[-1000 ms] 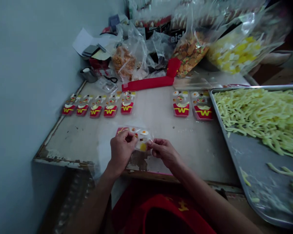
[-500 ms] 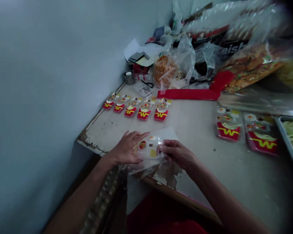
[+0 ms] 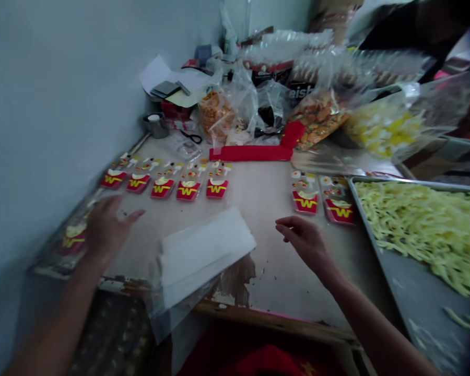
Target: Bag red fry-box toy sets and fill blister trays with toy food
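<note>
At the left table edge my left hand (image 3: 109, 224), blurred by motion, has its thumb held apart from its fingers. Close beside it, partly covered by the fingers, lies a clear packet (image 3: 74, 239) with a red cup shape and yellow zigzag. My right hand (image 3: 307, 243) hovers over the table's middle right, fingers loosely bent, with nothing visible in it. Between both hands rests a stack of white sheets in clear plastic (image 3: 203, 250), overhanging the front edge. Several matching packets (image 3: 188, 189) form a row behind it. Two more packets (image 3: 305, 201) lie beyond my right hand.
A metal tray (image 3: 399, 292) of pale yellow strips (image 3: 423, 224) stands at the right. Along the back are a red strip (image 3: 250, 153), black scissors (image 3: 191, 137), a grey cup (image 3: 156, 126) and bags of orange-brown pieces (image 3: 215, 115). A wall borders the left.
My hands have come apart; the packet they handled now seems to lie at the left edge beside my left hand. The view has swung right, showing more of the tray.
</note>
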`<action>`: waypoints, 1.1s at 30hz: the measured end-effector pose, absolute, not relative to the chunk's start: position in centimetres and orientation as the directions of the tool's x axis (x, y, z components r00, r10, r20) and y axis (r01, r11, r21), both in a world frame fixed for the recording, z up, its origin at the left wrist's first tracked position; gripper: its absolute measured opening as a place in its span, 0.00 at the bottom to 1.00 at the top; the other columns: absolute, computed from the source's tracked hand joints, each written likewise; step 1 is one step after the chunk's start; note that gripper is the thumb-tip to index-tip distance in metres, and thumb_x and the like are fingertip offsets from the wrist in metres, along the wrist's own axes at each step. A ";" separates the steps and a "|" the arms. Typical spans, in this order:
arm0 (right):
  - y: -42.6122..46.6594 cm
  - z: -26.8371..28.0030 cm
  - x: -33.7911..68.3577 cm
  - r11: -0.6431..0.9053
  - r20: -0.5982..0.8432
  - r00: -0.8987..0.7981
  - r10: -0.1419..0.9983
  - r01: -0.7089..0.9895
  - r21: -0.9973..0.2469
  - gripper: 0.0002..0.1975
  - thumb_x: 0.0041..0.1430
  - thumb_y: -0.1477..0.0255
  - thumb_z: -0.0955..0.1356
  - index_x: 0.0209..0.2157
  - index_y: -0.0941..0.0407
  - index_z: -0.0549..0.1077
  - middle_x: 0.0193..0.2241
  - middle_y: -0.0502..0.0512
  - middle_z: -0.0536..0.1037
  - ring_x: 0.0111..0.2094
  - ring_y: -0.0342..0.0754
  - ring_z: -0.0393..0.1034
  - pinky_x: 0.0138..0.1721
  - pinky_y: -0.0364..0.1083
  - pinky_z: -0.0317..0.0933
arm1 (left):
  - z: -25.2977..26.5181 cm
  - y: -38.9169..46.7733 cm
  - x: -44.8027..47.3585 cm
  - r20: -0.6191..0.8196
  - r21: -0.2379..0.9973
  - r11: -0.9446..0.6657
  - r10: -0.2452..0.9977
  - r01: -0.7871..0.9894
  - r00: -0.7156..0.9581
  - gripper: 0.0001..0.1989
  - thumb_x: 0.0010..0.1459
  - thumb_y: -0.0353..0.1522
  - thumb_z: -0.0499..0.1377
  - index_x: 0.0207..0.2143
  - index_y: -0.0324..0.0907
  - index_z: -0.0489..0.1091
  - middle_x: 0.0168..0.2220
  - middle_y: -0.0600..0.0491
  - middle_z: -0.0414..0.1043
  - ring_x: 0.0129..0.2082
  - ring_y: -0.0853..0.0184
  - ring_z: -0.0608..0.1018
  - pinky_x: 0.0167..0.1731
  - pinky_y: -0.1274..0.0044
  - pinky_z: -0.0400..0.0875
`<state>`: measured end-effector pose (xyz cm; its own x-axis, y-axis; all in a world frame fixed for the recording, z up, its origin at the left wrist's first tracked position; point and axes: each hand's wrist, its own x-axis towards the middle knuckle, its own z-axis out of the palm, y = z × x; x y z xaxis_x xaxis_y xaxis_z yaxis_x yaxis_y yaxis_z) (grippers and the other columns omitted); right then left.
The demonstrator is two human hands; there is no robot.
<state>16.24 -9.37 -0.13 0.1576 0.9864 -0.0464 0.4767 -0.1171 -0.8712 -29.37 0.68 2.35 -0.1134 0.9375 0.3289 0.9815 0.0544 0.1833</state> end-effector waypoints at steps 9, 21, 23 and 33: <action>-8.1 1.1 23.0 0.067 0.103 -0.080 0.992 0.990 0.121 0.09 0.64 0.76 0.65 0.44 0.60 0.74 0.43 0.65 0.76 0.49 0.63 0.65 0.46 0.56 0.60 | -1.9 0.8 -9.2 0.006 0.318 -0.221 0.973 0.922 0.231 0.19 0.48 0.43 0.70 0.39 0.44 0.76 0.38 0.51 0.77 0.38 0.61 0.78 0.39 0.73 0.69; -7.0 0.9 22.4 0.603 0.030 -0.604 0.796 0.789 -0.117 0.46 0.45 0.77 0.75 0.65 0.55 0.57 0.63 0.65 0.63 0.61 0.63 0.58 0.58 0.59 0.57 | -0.7 3.2 -11.7 -0.207 0.422 -0.053 0.966 0.905 0.154 0.13 0.42 0.38 0.71 0.29 0.43 0.76 0.27 0.55 0.76 0.29 0.65 0.76 0.29 0.76 0.62; -5.0 1.0 23.7 0.684 0.031 -0.683 0.729 0.729 -0.019 0.53 0.41 0.83 0.73 0.68 0.55 0.51 0.69 0.66 0.51 0.68 0.67 0.44 0.63 0.64 0.46 | -0.3 4.1 -12.6 -0.290 0.446 -0.089 0.927 0.891 0.238 0.10 0.43 0.36 0.69 0.25 0.42 0.74 0.25 0.55 0.75 0.28 0.65 0.75 0.28 0.76 0.61; 1.9 0.3 22.8 0.749 -0.167 -0.755 0.634 0.653 -0.106 0.49 0.36 0.64 0.79 0.62 0.56 0.65 0.50 0.64 0.70 0.50 0.64 0.64 0.52 0.59 0.57 | 0.2 5.2 -15.7 -0.431 0.766 0.270 0.889 0.583 0.155 0.24 0.42 0.43 0.71 0.36 0.41 0.67 0.26 0.59 0.68 0.25 0.70 0.71 0.26 0.79 0.63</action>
